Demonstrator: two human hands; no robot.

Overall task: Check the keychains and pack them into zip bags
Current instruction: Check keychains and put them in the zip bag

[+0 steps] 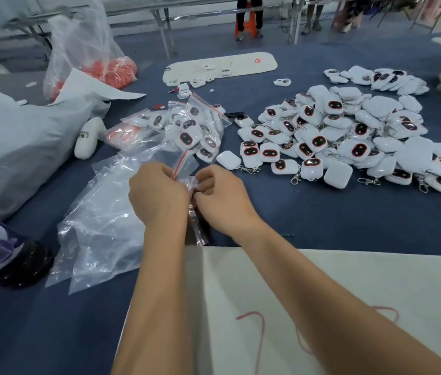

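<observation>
Zip bag, pinched between left hand and right hand at its red-striped mouth. Probably thin, limp, slippery; best taken along the stiffer zip strip. Loose keychains piled well right of the grip; empty bags just left.

You get even, soft overhead light with faint shadows. Glare streaks the clear bags. Wide-angle bending warps the edges, and the far tables look blurred.
</observation>
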